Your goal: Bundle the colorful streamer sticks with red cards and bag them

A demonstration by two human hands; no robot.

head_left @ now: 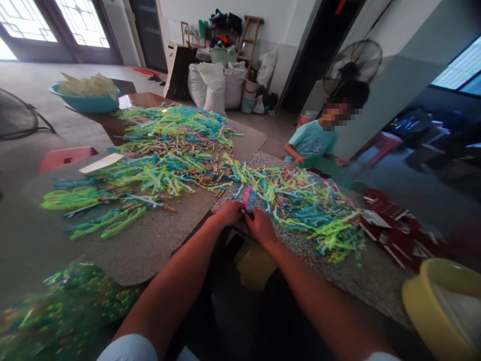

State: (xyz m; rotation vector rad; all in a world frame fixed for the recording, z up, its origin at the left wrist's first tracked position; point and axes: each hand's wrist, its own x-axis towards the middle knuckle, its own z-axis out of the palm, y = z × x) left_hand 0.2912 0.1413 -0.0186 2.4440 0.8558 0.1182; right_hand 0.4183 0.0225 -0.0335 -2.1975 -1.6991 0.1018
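Observation:
My left hand (230, 212) and my right hand (260, 226) meet at the near edge of the tabletop, fingertips closed together. Between them stands a small pink and blue plastic piece (248, 198); both hands seem to grip it, though the fingers hide its lower end. Just beyond lies a heap of thin green, blue and white plastic pieces (300, 198), spread to the right. A larger pile of similar pieces (165, 170) covers the table on the left, with short orange-and-brown banded sticks (212, 173) mixed in.
A person in a light blue shirt (313, 139) is across the table. Dark red items (402, 225) and a yellow tub (428, 301) are at right. A blue basin (88, 103) stands at far left, above a pink stool (65, 158). A bag of small colourful parts (75, 301) sits at lower left.

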